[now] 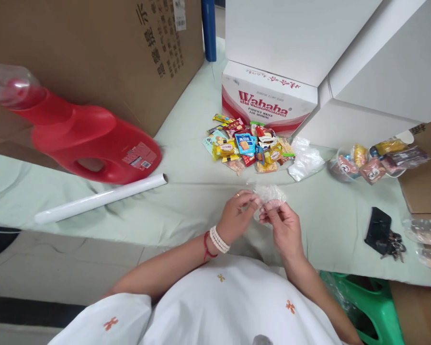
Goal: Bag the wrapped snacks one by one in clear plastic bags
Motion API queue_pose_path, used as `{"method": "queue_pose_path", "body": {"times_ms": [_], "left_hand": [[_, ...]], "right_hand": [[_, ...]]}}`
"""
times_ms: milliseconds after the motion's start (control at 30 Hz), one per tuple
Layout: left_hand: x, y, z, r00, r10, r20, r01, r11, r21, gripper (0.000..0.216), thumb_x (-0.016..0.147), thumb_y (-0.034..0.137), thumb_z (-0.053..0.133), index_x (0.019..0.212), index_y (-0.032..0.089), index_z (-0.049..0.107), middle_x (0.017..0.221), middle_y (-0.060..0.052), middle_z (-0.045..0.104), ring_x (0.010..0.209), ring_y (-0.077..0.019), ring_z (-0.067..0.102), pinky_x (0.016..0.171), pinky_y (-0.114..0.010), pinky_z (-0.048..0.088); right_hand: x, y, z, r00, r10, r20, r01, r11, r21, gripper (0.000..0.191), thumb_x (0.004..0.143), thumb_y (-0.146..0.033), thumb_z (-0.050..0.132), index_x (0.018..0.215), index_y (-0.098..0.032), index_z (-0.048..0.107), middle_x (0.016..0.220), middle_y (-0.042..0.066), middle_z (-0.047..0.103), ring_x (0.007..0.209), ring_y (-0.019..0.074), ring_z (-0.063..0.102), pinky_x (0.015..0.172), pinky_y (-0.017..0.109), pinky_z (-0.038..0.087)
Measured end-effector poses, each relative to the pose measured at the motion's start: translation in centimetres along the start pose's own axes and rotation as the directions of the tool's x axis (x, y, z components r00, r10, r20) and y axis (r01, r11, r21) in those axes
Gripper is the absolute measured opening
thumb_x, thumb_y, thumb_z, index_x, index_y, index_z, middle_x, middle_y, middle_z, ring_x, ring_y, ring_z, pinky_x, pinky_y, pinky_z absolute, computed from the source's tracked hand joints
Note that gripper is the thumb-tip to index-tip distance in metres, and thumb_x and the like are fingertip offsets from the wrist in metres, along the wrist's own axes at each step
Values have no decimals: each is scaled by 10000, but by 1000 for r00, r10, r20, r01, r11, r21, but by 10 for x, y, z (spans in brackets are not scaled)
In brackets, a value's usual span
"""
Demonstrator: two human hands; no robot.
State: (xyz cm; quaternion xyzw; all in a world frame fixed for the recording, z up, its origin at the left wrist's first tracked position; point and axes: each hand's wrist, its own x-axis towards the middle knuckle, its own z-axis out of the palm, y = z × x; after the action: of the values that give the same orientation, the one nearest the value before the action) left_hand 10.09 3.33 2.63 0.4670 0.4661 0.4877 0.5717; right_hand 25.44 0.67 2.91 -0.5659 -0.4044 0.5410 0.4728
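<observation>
Both my hands meet over the pale green cloth in front of me. My left hand, with a white bead bracelet and a red cord at the wrist, pinches one side of a small crumpled clear plastic bag. My right hand pinches the other side of that bag with thumb and fingers closed. Just beyond the bag lies a heap of several colourful snack packets.
A red detergent jug lies on its side at left, with a white paper roll before it. A Wahaha carton, white boxes and a brown carton stand behind. A bowl of snacks, loose clear bags, a black key pouch lie right.
</observation>
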Motion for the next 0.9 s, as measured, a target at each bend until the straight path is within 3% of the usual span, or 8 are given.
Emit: {"method": "queue_pose_path", "body": {"times_ms": [200,400,533,633,700,767,833,900], "left_hand": [[10,-6,-20,990,-125,-71,97,946,-309,251,809,439,799,802,199,727,844,-12,666,830,-154,572,779,-251,468],[5,15,-43,969,-242,42,216,757,-617,236,766,354,843,843,192,690,808,6,681,738,-129,632,733,-251,528],[0,27,-46,922,-248,299,374,775,-510,274,811,446,788,833,189,695,928,-73,739,802,-219,700,693,-321,562],[-1,30,-38,870,-240,430,391,868,-306,356,869,554,700,941,208,737,1027,-101,731,764,-229,682,576,-307,517],[0,28,-33,889,-201,412,298,936,-187,365,858,562,713,946,209,749,955,-84,706,731,-206,634,586,-300,496],[1,25,-32,935,-113,337,150,985,-86,329,834,532,754,865,204,748,880,-64,667,766,-200,594,690,-312,506],[1,22,-34,965,-32,260,35,999,-5,323,849,519,744,787,202,732,915,-65,652,874,-218,583,825,-334,501],[-3,18,-41,985,-14,169,14,1000,2,351,889,528,696,761,201,712,1013,-77,657,983,-232,578,920,-347,479]], "right_hand": [[5,-12,-32,999,10,-50,-5,995,98,276,853,-461,765,817,-223,629,747,-12,590,659,133,528,630,261,447],[10,-27,-61,980,-189,64,188,982,18,246,898,-419,722,784,-223,627,786,13,582,694,151,531,660,299,459],[30,-31,-58,968,-237,78,237,971,15,246,905,-491,701,970,-254,713,1025,59,651,952,211,612,811,353,539],[40,-34,-35,940,-192,284,201,979,-4,446,858,-574,736,1200,-289,700,1236,73,648,1148,248,606,975,401,536],[41,-34,-16,881,-154,447,175,984,-6,497,823,-557,782,1237,-294,697,1293,75,633,1204,258,600,1034,418,514],[40,-29,0,863,-165,477,185,983,4,359,815,-483,813,1106,-284,747,1211,65,657,1155,243,626,1034,412,508],[40,-22,8,904,-212,370,218,976,26,218,811,-443,821,922,-267,753,1073,51,679,1071,229,647,1007,407,512],[40,-14,6,948,-224,226,212,974,78,229,807,-459,814,845,-260,706,1012,44,689,1035,233,657,991,421,513]]}}
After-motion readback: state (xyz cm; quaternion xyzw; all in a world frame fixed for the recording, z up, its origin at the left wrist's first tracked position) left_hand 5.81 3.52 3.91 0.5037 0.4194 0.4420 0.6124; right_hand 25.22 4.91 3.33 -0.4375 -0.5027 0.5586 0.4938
